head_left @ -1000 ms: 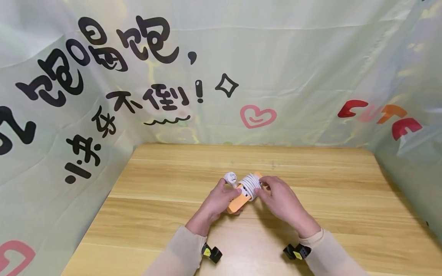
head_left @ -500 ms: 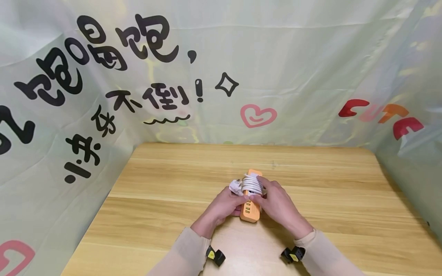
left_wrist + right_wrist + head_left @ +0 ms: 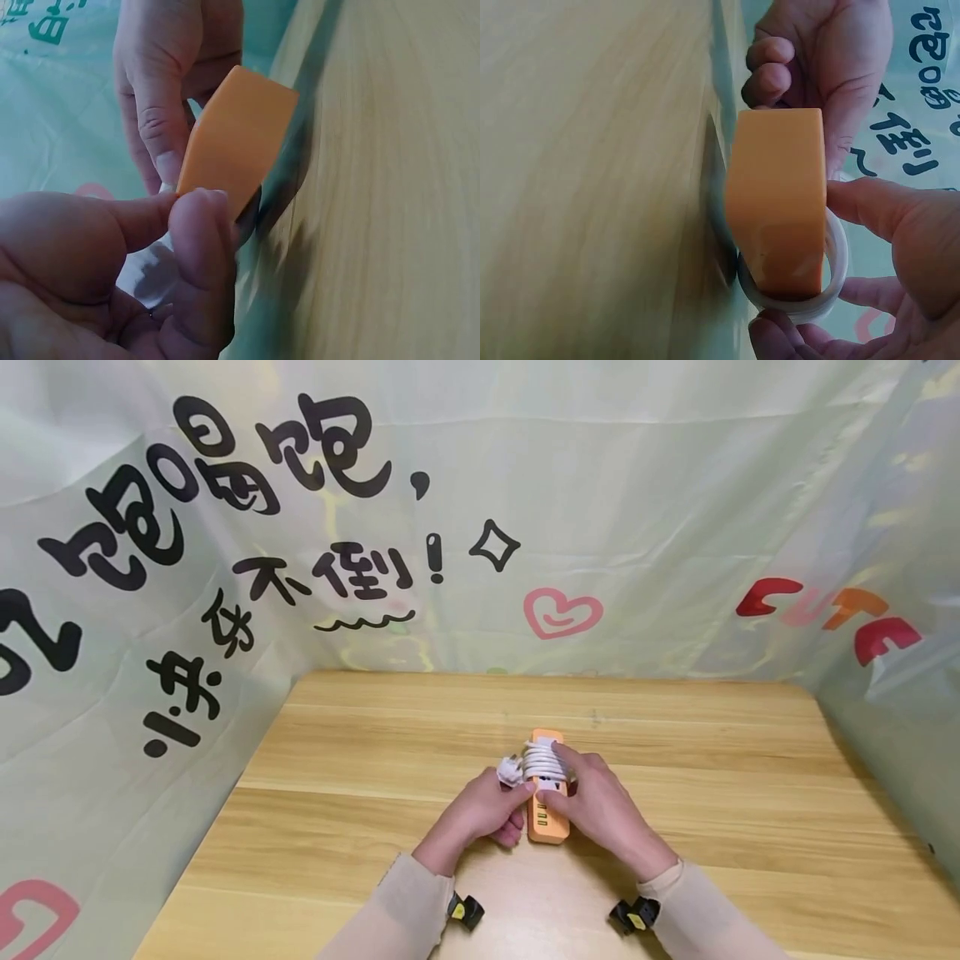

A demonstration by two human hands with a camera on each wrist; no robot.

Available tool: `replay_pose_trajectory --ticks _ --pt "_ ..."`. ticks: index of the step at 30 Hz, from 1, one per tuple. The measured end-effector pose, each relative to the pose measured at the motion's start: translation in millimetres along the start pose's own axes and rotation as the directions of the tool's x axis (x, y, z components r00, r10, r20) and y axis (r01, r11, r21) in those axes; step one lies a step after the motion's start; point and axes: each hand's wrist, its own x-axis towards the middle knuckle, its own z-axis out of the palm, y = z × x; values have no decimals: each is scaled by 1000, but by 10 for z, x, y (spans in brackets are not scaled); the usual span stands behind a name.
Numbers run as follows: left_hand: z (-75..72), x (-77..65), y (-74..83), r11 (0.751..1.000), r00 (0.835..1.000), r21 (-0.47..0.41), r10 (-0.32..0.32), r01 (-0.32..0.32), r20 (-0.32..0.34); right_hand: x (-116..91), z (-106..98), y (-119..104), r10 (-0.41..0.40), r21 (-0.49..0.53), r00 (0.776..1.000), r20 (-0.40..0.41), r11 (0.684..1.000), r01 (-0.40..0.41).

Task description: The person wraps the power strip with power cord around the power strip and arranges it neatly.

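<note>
An orange power strip (image 3: 548, 823) with USB ports stands lengthwise before me, a white cord (image 3: 545, 762) wound in several turns around its far half. My right hand (image 3: 611, 806) grips it from the right, thumb on its top face and fingers at the coils. On the left side, my left hand (image 3: 480, 806) has its thumb at the strip's edge, with its other fingers curled beside it. A white plug (image 3: 510, 771) sticks out just beyond the left thumb. In the right wrist view, the strip's plain end (image 3: 780, 195) shows, with a cord loop (image 3: 838, 259) around it.
Both hands work over a wooden table (image 3: 360, 735). A pale printed cloth (image 3: 660, 510) walls off the back and both sides. Dark wrist cameras sit at both cuffs, the left camera (image 3: 467, 911) and the right camera (image 3: 634, 914).
The power strip has turned from slanting to nearly straight away from me, its near end swinging right. The right hand's thumb has moved onto its top; the left fingers now show beside it.
</note>
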Motion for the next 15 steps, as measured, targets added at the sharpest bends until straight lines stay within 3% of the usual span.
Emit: replay_pose_trajectory --ticks 3,7,15 --pt "-4 -13 3 997 997 81 15 -9 -73 -8 14 -12 -1 -21 1000 -9 1000 0" --pt "-18 -14 -8 992 990 126 10 8 -144 -15 19 -17 -6 -55 1000 -16 998 5" --pt "-5 -3 1 990 984 139 27 -2 -178 1 -20 21 -64 -63 998 -15 996 63"
